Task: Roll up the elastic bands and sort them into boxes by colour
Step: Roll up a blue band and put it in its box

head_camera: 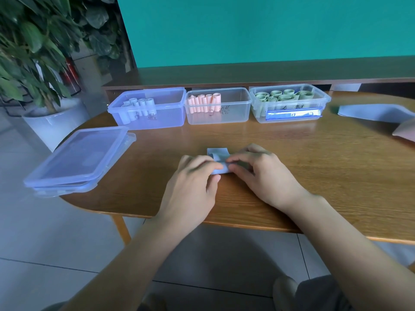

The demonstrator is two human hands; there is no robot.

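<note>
From my remote seat I saw both hands meeting over a pale blue elastic band [217,156] lying flat on the wooden table [314,167]. The left hand [193,176] and the right hand [258,169] each pinched the band's near end, fingers curled onto it, fingertips almost touching. The band's far end stuck out beyond them. Three open boxes stood in a row behind: the blue-tinted box [157,117] held blue rolls [140,103], the middle box [235,111] pink rolls [204,101], the right box [289,115] green rolls [280,96]. Stacked lids [76,160] lay at the left; loose bands [375,112] lay far right.
</note>
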